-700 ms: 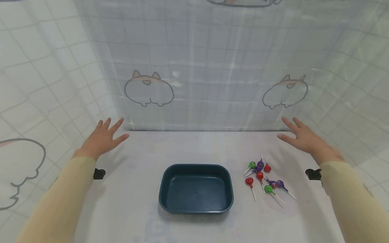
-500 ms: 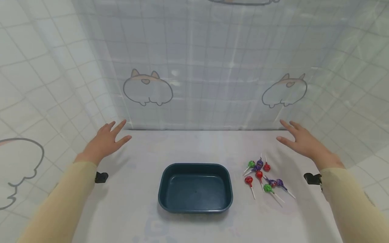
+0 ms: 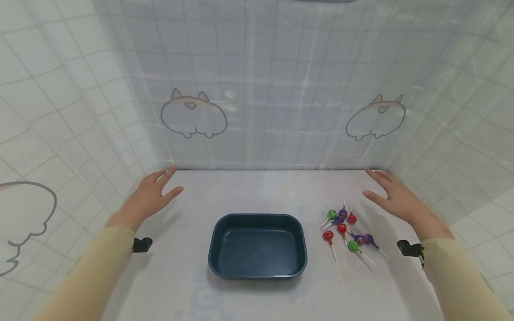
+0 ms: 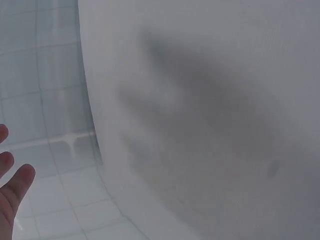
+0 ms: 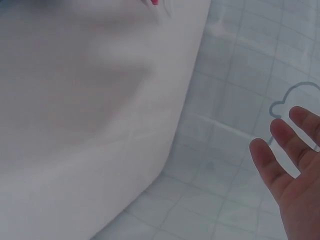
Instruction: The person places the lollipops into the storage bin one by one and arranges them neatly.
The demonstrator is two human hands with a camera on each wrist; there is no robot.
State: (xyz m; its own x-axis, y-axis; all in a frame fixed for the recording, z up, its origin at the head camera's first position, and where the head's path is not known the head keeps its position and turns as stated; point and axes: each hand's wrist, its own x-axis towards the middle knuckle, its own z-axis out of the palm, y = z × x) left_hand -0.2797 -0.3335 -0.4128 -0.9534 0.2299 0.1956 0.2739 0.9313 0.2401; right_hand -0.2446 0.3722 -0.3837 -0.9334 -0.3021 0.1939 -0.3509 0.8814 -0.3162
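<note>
In the head view my left hand [image 3: 148, 196] hangs over the table's left side, fingers spread and nothing in them. My right hand [image 3: 395, 198] mirrors it on the right, above and beyond a cluster of wrapped lollipops. Among these are a red lollipop [image 3: 328, 235], a green lollipop [image 3: 353, 246] and a purple lollipop [image 3: 369, 239], lying loose with white sticks pointing various ways. Left of them, a dark teal rectangular tray [image 3: 258, 274] sits at the middle with nothing inside. The wrist views show bare fingertips [image 5: 260, 150] apart from the white surface.
The white table [image 3: 257, 189] ends at a back curtain [image 3: 273, 111] with grid lines and cartoon animal prints. Similar sheets hang at the left [image 3: 92, 111] and right [image 3: 453, 120]. A black band piece [image 3: 142, 244] shows at the left wrist, another [image 3: 408, 248] at the right.
Both hands have come lower and nearer in the head view, the left also shifting inward to the right. Tray and lollipops stay in place on the table; the view tilts slightly.
</note>
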